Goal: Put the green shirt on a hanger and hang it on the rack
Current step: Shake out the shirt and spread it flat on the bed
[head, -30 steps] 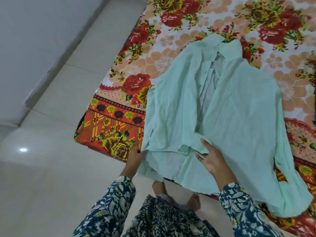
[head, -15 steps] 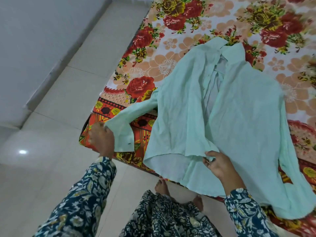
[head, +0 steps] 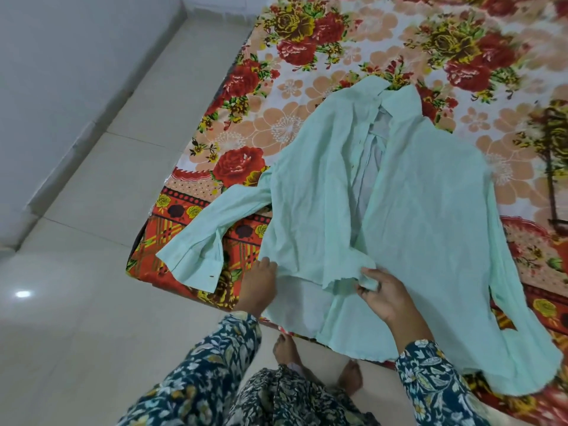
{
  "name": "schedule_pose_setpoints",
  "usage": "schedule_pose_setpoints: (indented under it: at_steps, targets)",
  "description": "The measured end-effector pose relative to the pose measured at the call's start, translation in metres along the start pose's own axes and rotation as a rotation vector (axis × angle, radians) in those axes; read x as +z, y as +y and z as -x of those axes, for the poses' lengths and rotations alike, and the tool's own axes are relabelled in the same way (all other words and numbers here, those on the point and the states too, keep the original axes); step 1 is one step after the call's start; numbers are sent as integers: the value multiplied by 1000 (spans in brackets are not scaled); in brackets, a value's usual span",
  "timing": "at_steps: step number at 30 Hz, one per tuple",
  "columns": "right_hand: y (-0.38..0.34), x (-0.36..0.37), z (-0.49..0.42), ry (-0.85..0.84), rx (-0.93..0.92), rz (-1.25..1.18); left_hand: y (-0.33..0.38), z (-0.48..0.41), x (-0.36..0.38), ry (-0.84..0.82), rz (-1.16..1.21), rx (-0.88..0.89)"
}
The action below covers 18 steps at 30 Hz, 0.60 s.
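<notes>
Lying front-up and unbuttoned on the red-and-orange floral bedsheet, the pale mint-green long-sleeved shirt of crinkled fabric has its collar pointing away and one sleeve spread out toward the bed's near corner. The right hand pinches a bunched bit of the front panel's lower edge. The left hand touches the hem further left, fingertips hidden under the fabric, so its grip cannot be told.
</notes>
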State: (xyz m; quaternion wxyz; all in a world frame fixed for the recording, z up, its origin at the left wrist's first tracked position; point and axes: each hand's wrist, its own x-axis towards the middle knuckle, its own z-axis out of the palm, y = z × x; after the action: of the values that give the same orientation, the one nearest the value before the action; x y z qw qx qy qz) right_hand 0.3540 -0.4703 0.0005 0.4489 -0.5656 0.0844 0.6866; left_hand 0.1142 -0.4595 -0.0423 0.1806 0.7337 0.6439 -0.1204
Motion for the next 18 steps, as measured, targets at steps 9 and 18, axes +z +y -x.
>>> schedule_pose_setpoints:
  at_steps: [9,18]
  targets:
    - [-26,-42,44,-274,-114,64,-45,26,-40,409,694,-396]
    - [32,-67,11,-170,70,1411,-78,22,-11,76,106,-419]
